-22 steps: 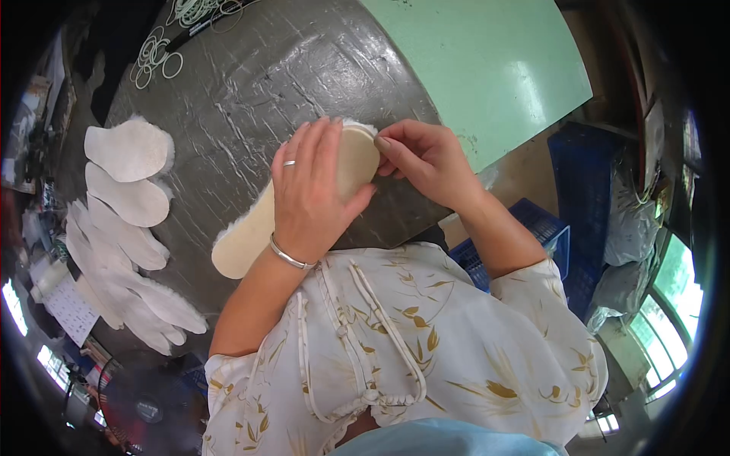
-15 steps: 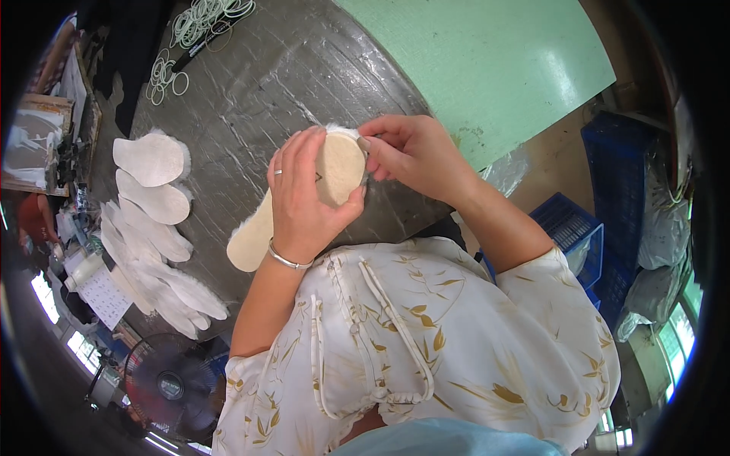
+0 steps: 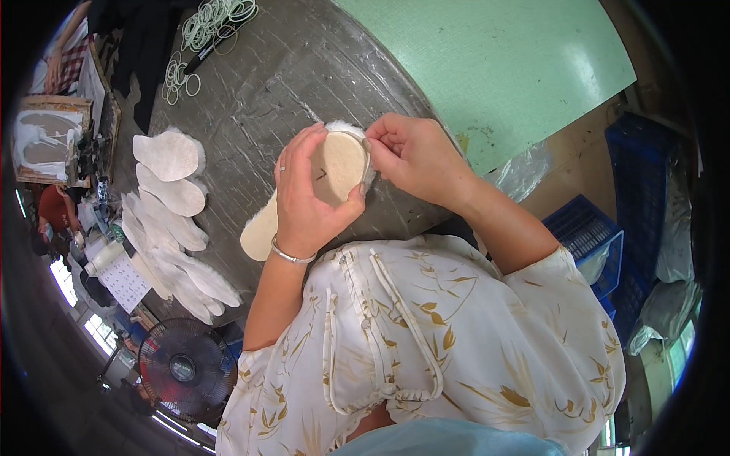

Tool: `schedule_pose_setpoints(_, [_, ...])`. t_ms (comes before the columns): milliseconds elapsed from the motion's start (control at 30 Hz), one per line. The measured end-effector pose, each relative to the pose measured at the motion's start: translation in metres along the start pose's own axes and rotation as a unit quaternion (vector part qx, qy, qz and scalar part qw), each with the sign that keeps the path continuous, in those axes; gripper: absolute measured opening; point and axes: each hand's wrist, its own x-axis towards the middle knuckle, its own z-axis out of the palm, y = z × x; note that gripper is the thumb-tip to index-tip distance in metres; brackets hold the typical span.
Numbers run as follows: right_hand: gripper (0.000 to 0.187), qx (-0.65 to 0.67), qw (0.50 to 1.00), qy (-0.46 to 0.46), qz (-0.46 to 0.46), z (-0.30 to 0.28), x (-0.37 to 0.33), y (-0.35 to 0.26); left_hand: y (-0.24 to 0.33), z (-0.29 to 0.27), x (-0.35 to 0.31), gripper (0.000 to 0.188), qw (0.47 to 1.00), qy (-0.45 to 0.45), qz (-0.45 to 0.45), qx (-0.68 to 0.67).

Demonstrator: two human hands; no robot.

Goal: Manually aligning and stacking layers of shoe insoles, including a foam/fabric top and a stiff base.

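Observation:
A cream, fleece-edged insole (image 3: 338, 163) lies across the grey plastic-covered table (image 3: 281, 83), its heel end (image 3: 258, 232) pointing toward me. My left hand (image 3: 304, 201) lies over its middle and grips the toe part, with a ring and a metal bracelet on it. My right hand (image 3: 414, 156) pinches the fluffy rim at the toe end. Both hands hold the same insole.
A row of several white fleece insoles (image 3: 171, 220) lies along the table's left side. White rubber rings (image 3: 209, 23) lie at the far edge. A green board (image 3: 494, 68) covers the right part of the table. A black fan (image 3: 186, 368) stands at lower left, blue crates (image 3: 593, 243) at right.
The view has shifted, so the table and insoles sit lower and further right in the picture. My hands have kept their grip on the insole's toe end.

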Motion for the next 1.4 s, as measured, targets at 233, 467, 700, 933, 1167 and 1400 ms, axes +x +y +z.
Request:
schedule_pose_setpoints(233, [0.027,0.119,0.992,-0.004,0.043,-0.001,0.002,-0.011,-0.007,0.002,-0.007,0.076,0.997,0.031,0.009,-0.071])
schedule_pose_setpoints(467, [0.028,0.17,0.976,-0.082,0.11,-0.003,-0.001,-0.014,-0.006,0.002,-0.01,0.074,0.995,0.047,0.01,-0.083])
schedule_pose_setpoints(700, [0.025,0.084,0.992,-0.069,0.067,0.003,-0.004,-0.005,-0.01,0.0,-0.012,0.074,0.987,0.041,-0.001,-0.153])
schedule_pose_setpoints(933, [0.026,0.148,0.98,-0.101,0.081,0.0,-0.001,-0.009,-0.015,0.012,-0.011,0.083,0.984,0.044,-0.01,-0.173])
schedule_pose_setpoints(1167, [0.03,0.231,0.964,-0.1,0.086,0.0,-0.002,-0.013,-0.012,0.018,-0.007,0.082,0.958,0.065,-0.032,-0.279])
schedule_pose_setpoints(1400, [0.024,0.218,0.967,-0.116,0.058,-0.001,-0.002,-0.009,-0.015,0.016,-0.008,0.084,0.954,0.057,-0.035,-0.292])
